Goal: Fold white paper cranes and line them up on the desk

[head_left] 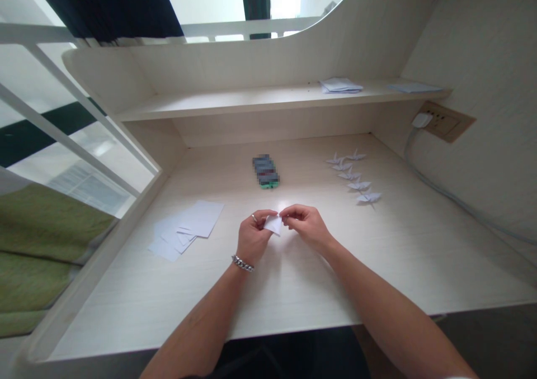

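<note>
Between my hands, just above the desk (176,306), is a small white piece of folded paper (273,224). My left hand (253,238), with a ring and a chain bracelet (242,263) on the wrist, pinches its left side between thumb and fingers. The fingertips of my right hand (308,225) are pinched together at the paper's upper right corner. Several folded paper cranes (359,186) stand in a loose row to the right, beyond my right hand. Off to the left lies a spread of loose white paper sheets (197,219).
A blurred dark object with a green end (265,171) lies behind my hands. Folded papers (340,85) rest on the shelf (235,106) above the desk. At the right, a grey cable (453,197) runs down from a white plug (422,121) in the wall socket (451,123).
</note>
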Demonstrator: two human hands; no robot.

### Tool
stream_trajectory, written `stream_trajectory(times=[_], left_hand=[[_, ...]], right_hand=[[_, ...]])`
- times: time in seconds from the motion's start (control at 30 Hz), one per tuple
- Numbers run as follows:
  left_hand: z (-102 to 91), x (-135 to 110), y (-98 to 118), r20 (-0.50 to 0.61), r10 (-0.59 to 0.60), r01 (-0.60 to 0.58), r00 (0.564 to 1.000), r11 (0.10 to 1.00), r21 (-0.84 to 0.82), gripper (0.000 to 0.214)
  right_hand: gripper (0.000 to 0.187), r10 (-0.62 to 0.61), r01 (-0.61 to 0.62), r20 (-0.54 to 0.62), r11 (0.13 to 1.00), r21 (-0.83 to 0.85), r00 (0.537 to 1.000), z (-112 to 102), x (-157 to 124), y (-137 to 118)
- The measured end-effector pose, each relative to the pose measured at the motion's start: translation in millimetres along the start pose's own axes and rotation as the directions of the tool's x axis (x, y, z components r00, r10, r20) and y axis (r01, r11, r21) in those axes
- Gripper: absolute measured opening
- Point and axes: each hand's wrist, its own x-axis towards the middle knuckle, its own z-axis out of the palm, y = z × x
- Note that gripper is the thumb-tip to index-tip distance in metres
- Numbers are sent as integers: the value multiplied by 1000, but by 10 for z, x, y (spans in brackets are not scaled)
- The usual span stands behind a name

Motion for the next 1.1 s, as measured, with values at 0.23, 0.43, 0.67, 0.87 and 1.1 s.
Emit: stream_trajectory(times=[0.23, 0.43, 0.67, 0.87, 1.1], left_hand=[[-12, -4, -1, -3, 55, -55, 998, 998, 9, 16], [-27, 3, 15, 6, 36, -36, 999, 992, 119, 13], [-25, 15, 37, 15, -22, 20, 1000, 990, 140, 19], [-56, 32, 16, 38, -62, 55, 997, 987, 149, 23], [-18, 24, -12, 55, -190, 198, 980, 957, -214, 34]], right_hand=[[13, 2, -2, -43, 1000, 3, 999, 7, 1, -4], [13, -27, 26, -25, 999, -47, 999, -4, -8, -9], [13, -43, 43, 2, 991, -127, 999, -31, -12, -16], [17, 10, 4, 107, 992, -129, 994, -13, -17, -32], [25, 151, -151, 10, 988, 30, 989, 17, 12, -17]])
